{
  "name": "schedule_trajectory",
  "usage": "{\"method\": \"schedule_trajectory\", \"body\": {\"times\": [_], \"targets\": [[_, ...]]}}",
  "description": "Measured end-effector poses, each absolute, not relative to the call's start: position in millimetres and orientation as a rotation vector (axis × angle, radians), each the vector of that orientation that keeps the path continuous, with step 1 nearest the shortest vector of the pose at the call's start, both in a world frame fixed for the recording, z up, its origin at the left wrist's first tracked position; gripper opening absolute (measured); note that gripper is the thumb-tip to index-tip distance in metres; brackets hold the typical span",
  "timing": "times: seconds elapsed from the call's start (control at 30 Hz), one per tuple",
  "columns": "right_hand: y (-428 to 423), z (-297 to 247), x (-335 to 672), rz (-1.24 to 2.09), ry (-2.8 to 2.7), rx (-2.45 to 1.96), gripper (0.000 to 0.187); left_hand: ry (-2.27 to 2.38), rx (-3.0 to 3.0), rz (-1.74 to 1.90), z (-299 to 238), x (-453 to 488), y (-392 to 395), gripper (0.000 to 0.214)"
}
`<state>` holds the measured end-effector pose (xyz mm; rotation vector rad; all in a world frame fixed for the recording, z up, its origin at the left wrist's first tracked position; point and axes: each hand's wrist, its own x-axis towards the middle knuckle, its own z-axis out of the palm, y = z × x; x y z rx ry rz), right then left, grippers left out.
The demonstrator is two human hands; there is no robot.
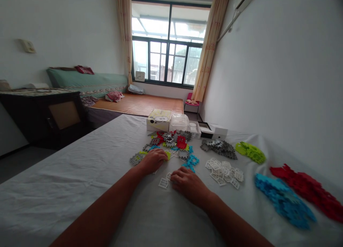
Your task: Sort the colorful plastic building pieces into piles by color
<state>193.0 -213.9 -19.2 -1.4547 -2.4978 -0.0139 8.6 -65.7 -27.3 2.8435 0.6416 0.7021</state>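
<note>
A mixed heap of coloured interlocking plastic tiles lies on the white sheet in front of me. My left hand rests palm down at the heap's near edge, fingers curled over a yellow-green tile. My right hand lies knuckles up beside two small white tiles, its fingers bent down onto the sheet. What either hand grips is hidden under the fingers. Sorted piles lie to the right: white, grey, lime green, blue and red.
Boxes stand beyond the heap: a yellow carton, a clear plastic tub and white boxes. A dark cabinet is at the left. A bed with a mat lies under the window, and a white wall runs along the right.
</note>
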Motion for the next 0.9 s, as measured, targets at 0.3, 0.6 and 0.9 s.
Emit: {"method": "schedule_trajectory", "body": {"times": [0.3,0.6,0.9], "targets": [[-211.3,-19.4,181.1,-0.060,-2.485,-1.505,0.016,0.621,2.843,0.704,-26.5,9.2,-65.2,0.026],[-212.4,-0.2,240.9,-0.218,-2.056,-1.946,0.022,0.611,2.839,0.687,-28.7,7.1,-60.9,0.027],[-210.0,-10.6,279.0,-0.292,-1.931,-1.824,0.028,1.054,2.737,0.881,-18.2,-1.1,-61.9,0.031]]}}
